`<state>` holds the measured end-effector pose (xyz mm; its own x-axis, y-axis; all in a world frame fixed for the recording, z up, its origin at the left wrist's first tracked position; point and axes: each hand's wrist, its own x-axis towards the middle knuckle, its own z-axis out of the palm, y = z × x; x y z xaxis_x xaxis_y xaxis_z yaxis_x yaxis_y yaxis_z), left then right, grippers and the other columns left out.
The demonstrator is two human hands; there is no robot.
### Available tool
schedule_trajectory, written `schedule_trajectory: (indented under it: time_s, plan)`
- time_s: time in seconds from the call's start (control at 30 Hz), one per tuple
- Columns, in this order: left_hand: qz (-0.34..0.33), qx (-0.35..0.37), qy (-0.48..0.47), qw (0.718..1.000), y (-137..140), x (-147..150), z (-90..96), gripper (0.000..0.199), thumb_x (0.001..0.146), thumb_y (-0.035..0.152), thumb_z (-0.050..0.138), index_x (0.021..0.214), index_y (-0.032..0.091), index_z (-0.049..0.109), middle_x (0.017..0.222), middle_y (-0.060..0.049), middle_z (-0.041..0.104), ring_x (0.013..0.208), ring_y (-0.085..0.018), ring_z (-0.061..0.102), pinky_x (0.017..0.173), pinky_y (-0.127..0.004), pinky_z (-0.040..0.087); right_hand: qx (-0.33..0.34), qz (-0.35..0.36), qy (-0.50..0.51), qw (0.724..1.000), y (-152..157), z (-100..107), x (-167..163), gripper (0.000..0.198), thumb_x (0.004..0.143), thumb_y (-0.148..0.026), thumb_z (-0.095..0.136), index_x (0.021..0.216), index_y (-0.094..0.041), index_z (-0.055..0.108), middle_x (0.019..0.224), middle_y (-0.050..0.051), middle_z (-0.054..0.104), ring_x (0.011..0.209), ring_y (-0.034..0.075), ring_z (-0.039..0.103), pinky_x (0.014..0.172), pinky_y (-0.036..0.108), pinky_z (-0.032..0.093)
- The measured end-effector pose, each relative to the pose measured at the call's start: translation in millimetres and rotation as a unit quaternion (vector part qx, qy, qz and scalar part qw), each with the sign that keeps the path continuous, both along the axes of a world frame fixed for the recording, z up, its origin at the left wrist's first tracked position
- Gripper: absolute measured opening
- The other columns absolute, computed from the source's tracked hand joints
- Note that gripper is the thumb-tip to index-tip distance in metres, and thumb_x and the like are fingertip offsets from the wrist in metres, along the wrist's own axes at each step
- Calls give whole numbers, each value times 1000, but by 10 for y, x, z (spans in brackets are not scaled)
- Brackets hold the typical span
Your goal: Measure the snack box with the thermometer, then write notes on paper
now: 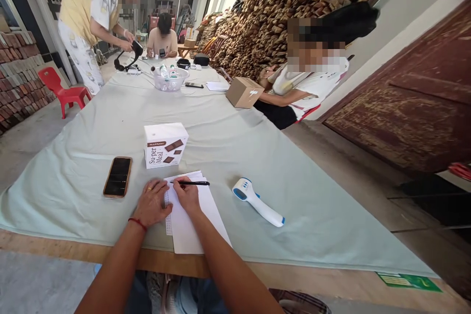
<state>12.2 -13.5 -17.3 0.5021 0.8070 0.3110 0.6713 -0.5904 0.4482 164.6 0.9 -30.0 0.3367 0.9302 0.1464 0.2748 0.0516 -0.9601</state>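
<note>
A black pen (pixel 191 183) is pinched in the right hand (pixel 187 195), tip on the paper (pixel 191 221) near the table's (pixel 91 127) front edge; the sheet is pinned flat by the left hand (pixel 152 202). Looks barely started, page mostly blank.

Your left hand (pixel 152 202) lies flat, palm down, fingers spread, while your right hand (pixel 187 195) is curled in a writing grip, forearms converging.
</note>
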Motion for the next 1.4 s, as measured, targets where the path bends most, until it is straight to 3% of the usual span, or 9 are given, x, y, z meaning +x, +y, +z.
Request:
schedule_trajectory:
  time_s: [0.43,1.4]
  plan:
    - [6,-9,22,1000,-40,14,50,51,75,26,65,125,16,61,138,-11,56,132,-32,42,115,-52,31,-42,12,-53,998,1,-68,31,27,74,-48,48,77,-23,59,67,1,68,68,20,64,72,33,51]
    - [10,5,38,999,-54,27,39,52,76,29,64,127,16,59,139,-9,56,133,-31,43,115,-50,31,-22,1,-71,997,-6,-96,28,22,74,-43,52,75,-23,61,66,1,68,71,20,65,71,31,49]
